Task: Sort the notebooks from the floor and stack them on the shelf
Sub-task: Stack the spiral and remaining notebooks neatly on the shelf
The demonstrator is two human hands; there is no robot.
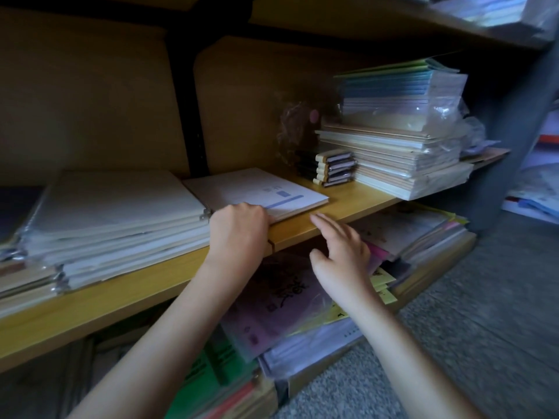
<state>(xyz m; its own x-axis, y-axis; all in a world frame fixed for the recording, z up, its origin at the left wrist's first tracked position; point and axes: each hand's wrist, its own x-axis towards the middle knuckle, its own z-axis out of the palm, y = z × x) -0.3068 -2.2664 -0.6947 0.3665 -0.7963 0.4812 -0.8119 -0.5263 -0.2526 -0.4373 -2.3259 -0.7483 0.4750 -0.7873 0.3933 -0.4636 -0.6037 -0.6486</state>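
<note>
Notebook (257, 189) at shelf (357, 198) edge.
Left hand (239, 229) fingers curled on it, right hand (341, 252) spread; could slide off if tugged.

A thin stack of white notebooks (257, 192), the top cover marked with a pale blue bar, is laid flat at the front edge of the wooden shelf (357, 201), about midway along it, and its near edge is gripped by the left hand (239, 234). Just to its left, a taller pile of pale notebooks (115, 213) is stacked toward the left end. Toward the right end, small dark notebooks (335, 167) are set against a tall plastic-wrapped pile (399, 131) that overhangs the front edge. Purple, yellow and green floor notebooks (281, 300) are heaped below the shelf.
</note>
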